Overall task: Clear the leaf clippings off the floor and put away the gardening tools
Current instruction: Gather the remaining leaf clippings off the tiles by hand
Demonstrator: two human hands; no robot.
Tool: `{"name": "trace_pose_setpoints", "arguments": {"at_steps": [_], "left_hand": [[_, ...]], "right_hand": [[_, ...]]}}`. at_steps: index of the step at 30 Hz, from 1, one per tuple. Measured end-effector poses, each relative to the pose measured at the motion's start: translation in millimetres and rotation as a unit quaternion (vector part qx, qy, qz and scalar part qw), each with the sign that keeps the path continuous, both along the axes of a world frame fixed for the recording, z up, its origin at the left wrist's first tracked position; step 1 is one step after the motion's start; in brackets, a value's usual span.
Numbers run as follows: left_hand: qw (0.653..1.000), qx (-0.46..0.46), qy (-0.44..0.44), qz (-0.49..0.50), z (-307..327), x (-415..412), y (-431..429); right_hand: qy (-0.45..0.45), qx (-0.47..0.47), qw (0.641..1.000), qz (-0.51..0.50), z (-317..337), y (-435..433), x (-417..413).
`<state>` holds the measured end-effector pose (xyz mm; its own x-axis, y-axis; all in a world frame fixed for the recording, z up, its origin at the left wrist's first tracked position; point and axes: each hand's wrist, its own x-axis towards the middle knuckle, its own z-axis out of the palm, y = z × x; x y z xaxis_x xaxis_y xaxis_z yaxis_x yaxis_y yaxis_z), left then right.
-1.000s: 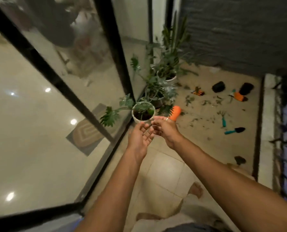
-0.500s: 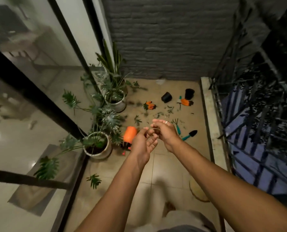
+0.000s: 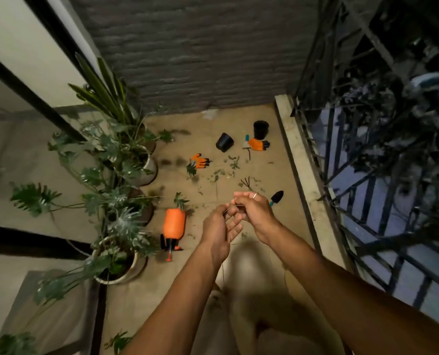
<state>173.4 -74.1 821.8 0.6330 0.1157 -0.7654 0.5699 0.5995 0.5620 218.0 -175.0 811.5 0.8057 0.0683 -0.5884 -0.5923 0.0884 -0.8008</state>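
Fingers [image 3: 240, 198] of the right hand [image 3: 255, 213] and left hand [image 3: 217, 228] pinch a thin strand [image 3: 235, 205], too fine to identify. Beyond them, leaf clippings [image 3: 223, 172] lie scattered on the floor [image 3: 277, 172]. The trowel [image 3: 276, 197], hand rake [image 3: 246, 181], an orange glove [image 3: 200, 161] and the sprayer [image 3: 174, 224] lie loose. Clearing looks barely begun. The next move calls for freeing both hands and crouching to gather.
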Motion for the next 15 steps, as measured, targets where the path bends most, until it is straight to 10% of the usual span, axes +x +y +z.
{"name": "trace_pose_setpoints", "arguments": {"at_steps": [10,15], "left_hand": [[0.989,0.033,0.135,-0.056,-303.9,149.8,9.5],[0.981,0.066,0.18,-0.03,-503.1,156.1,10.6]], "right_hand": [[0.115,-0.05,0.99,-0.064,-321.2,5.1,129.1],[0.102,-0.17,0.976,0.091,-514.2,-37.0,130.8]]}}
